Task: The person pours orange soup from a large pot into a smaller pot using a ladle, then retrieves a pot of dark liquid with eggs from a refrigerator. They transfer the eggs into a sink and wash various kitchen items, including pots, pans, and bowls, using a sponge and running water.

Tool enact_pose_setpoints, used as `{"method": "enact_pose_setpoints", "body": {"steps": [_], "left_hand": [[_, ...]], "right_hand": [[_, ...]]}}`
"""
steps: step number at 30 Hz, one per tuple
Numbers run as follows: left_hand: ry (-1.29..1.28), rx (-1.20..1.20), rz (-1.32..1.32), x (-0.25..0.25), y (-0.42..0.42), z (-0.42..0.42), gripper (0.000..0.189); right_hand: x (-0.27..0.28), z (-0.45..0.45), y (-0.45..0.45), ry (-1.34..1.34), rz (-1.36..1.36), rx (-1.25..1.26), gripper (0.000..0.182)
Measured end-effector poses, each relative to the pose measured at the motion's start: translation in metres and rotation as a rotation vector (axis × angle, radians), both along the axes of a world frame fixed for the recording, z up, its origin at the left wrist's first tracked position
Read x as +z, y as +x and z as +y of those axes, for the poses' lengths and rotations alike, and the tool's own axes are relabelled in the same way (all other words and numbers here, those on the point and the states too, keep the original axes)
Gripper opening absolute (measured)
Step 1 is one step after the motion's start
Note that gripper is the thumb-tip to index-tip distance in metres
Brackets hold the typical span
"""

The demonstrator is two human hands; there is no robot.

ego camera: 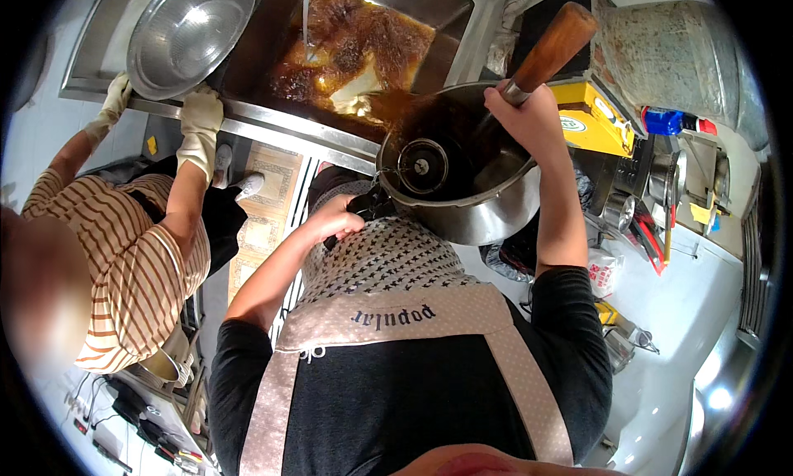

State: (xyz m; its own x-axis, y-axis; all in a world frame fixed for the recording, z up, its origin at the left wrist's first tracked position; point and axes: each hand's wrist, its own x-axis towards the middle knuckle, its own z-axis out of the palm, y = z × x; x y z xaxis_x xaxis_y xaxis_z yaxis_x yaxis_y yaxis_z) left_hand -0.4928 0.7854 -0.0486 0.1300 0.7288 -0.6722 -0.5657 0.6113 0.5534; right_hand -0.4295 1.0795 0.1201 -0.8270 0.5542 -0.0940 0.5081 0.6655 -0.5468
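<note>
A large stainless-steel pot (pixel 477 210) is tilted in front of my apron, with its mouth toward the sink (pixel 461 18). My left hand (pixel 337 219) grips the black handle (pixel 370 205) on its left side. Over the pot's far right rim, my right hand (pixel 526 120) is closed around the neck of a wooden-handled tool (pixel 553 45); its lower end is hard to make out inside the dark pot. A round ringed metal part (pixel 423 166) sits within the pot. Brown liquid (pixel 389 107) shows at the lip, and dark brown liquid (pixel 347 49) covers the sink's bottom.
On my left, a co-worker's gloved hands (pixel 201 114) are at the sink edge beside a large perforated metal bowl (pixel 192 36). A thin stream of water (pixel 306 18) falls into the sink. To the right are a yellow box (pixel 582 117), a blue bottle (pixel 663 121) and several pans (pixel 660 172).
</note>
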Motion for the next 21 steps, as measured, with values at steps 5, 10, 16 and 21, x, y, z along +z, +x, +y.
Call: {"method": "enact_pose_setpoints", "body": {"steps": [5, 10, 16, 21], "left_hand": [[0.02, -0.002, 0.009, -0.001, -0.002, 0.0, 0.009], [0.005, -0.008, -0.013, 0.0, -0.004, 0.001, 0.009], [0.003, -0.025, 0.007, 0.0, -0.005, 0.001, 0.008], [-0.007, -0.052, 0.13, 0.002, -0.001, 0.001, 0.01]], "right_hand": [[0.008, -0.015, 0.01, -0.076, 0.077, 0.04, 0.012], [0.036, -0.024, 0.014, 0.188, 0.032, 0.452, 0.005], [0.057, -0.014, 0.036, 0.138, -0.124, 0.592, 0.021], [0.079, -0.013, 0.048, 0.108, -0.133, 0.607, 0.025]]}}
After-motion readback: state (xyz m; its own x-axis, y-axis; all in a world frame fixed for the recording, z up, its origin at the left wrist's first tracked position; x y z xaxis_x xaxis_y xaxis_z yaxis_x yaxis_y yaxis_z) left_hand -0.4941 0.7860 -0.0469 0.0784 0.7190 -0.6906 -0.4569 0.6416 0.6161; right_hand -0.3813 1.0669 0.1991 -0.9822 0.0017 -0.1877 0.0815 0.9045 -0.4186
